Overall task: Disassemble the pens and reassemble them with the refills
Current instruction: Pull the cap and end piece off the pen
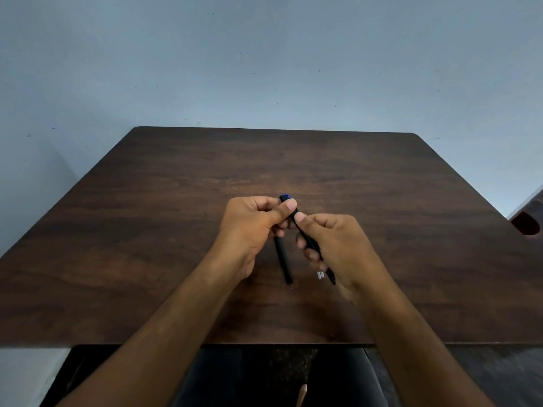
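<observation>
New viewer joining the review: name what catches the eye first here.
Two hands meet at the middle of the dark wooden table: the left hand and right hand grip a black pen with a blue end. A second black pen slants below the left hand.

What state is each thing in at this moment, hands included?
left hand: grips the blue-tipped pen's upper end.
right hand: holds the same pen's lower part, plus white refills.
blue-tipped pen: held above the table, slanted.
black pen barrel: upper end hidden behind the left hand.
white refills: ends protrude below the right hand.
</observation>
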The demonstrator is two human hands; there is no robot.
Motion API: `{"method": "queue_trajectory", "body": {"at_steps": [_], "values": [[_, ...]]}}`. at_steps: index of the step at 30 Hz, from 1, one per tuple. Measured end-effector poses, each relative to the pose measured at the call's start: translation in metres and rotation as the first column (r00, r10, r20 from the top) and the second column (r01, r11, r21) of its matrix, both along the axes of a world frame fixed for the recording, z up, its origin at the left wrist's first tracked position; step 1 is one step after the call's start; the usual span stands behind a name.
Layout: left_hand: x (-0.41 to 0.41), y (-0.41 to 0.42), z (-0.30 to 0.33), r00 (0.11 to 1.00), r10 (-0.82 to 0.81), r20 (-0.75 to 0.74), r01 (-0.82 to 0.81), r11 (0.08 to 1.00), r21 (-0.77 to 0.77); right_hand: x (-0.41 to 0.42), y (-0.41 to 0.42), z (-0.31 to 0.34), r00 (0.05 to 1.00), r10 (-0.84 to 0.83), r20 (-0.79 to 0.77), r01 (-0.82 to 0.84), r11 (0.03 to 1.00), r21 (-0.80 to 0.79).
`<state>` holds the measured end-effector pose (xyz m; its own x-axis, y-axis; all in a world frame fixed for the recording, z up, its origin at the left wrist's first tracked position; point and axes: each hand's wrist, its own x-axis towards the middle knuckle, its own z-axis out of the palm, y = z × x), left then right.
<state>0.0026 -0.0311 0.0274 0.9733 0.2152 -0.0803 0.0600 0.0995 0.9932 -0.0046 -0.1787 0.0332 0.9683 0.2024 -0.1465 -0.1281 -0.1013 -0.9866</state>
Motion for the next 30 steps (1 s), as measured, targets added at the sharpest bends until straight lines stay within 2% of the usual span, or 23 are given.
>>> {"method": "queue_trajectory", "body": {"at_steps": [8,17,30], "values": [[0.000,-0.003,0.006,1.000,0.006,0.002,-0.006,0.999,-0.037,0.003,-0.005,0.005,0.997,-0.019,0.077,0.018,1.000,0.015],[0.002,-0.003,0.011,1.000,0.011,0.005,-0.011,0.999,-0.049,0.012,-0.009,0.014,0.990,-0.003,0.142,0.018,0.995,-0.103],[-0.003,0.004,0.006,0.999,0.013,-0.035,-0.015,0.998,-0.066,0.003,-0.006,0.008,0.999,-0.014,0.043,0.017,0.997,-0.070]]}}
